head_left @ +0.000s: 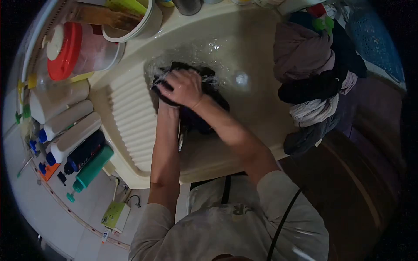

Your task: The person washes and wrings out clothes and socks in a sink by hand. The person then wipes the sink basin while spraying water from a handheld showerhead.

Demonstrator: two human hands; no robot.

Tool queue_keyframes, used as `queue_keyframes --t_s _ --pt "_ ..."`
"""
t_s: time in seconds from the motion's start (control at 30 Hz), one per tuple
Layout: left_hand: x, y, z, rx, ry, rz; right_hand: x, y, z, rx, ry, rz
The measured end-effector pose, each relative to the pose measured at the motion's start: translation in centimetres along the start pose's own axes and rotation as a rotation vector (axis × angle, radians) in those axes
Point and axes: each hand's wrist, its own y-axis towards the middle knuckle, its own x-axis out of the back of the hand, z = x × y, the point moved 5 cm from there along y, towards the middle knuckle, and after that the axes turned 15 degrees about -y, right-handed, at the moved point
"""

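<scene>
Dark wet cloth [209,108] lies in the beige sink [257,126], bunched up under splashing water. On top of it is my right hand [185,88], its fingers curled over the cloth and slightly blurred. My left forearm [166,143] reaches up beside the ribbed washboard part [135,126]. The cloth and my right hand cover my left hand, so its fingers are hidden.
A pile of clothes [305,52] rests on the sink's right edge, near a blue basket [376,39]. Several bottles [76,137] line the left side. A red-lidded container [65,52] and a white bucket [150,26] stand at the upper left.
</scene>
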Motion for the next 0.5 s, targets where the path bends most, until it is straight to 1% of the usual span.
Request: queue_keyframes --t_s 0.03,0.07,0.1,0.13,0.17,0.2,0.23,0.27,0.3,0.33,0.37,0.4,0.43,0.47,0.5 --pt "-2.7 -0.5 0.6 -0.089 0.59 -0.179 -0.5 0.6 -2.4 -0.011 -0.014 0.02" --pt "-4.8 0.4 0.8 -0.254 0.524 -0.571 -1.4 0.9 -5.7 -0.127 -0.074 0.168" --pt "-8.2 0.7 1.1 -0.215 0.374 -0.583 -0.9 1.2 -9.5 -0.327 -0.198 0.242" --pt "-10.0 0.2 1.3 -0.176 0.224 -0.597 -0.3 1.3 -13.2 -0.524 -0.097 0.233" --pt "-9.6 0.1 0.2 -0.2 0.236 -0.549 0.7 0.8 -15.6 -0.567 -0.178 0.158" --pt "-7.3 0.1 -1.3 -0.332 0.609 -0.616 0.7 0.5 -15.8 -0.557 -0.176 0.167" --pt "-5.1 0.2 -2.4 -0.456 0.989 -0.667 0.7 0.1 -16.0 -0.588 -0.24 0.256" --pt "-4.4 0.5 -1.8 -0.475 1.4 -0.706 0.6 -0.5 -16.1 -0.619 -0.303 0.339" --pt "-5.5 0.7 0.1 -0.493 1.805 -0.823 -0.1 -1.2 -14.4 -0.494 -0.349 0.288" --pt "-6.8 0.9 1.8 -0.494 2.214 -0.932 -0.9 -2.4 -12.9 -0.425 -0.434 0.311" --pt "-5.2 1.0 2.2 -0.624 2.362 -0.83 -1.4 -3.4 -12.0 -0.357 -0.519 0.333" --pt "-3.7 1.2 1.9 -0.627 2.362 -0.825 -1.5 -4.0 -11.8 -0.287 -0.425 0.385" --pt "-2.4 1.5 1.6 -0.525 2.465 -0.78 -1.7 -4.4 -12.9 -0.288 -0.425 0.386" --pt "-1.1 1.7 1.2 -0.419 2.566 -0.736 -2.2 -4.8 -13.8 -0.199 -0.481 0.437" --pt "-0.8 2.1 0.6 -0.425 2.569 -0.74 -2.6 -4.5 -14.3 -0.107 -0.535 0.482"
